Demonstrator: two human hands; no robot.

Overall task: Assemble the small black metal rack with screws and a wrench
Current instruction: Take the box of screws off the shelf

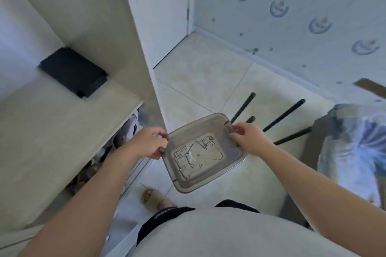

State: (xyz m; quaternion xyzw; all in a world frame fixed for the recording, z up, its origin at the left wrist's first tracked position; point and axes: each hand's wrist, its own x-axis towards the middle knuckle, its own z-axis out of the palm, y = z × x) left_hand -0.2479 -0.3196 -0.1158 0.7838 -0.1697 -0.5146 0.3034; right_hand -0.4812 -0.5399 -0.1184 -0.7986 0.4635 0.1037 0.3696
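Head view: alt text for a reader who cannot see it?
A person holds a translucent grey tray of small screws and metal parts, left hand and right hand gripping opposite ends, above a tiled floor. Black rods show beyond it; a flat black object lies on the counter.

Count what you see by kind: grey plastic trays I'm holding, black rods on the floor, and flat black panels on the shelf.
Grey translucent plastic tray: 1
Thin black rods: 4
Flat black rectangular panel: 1
Total: 6
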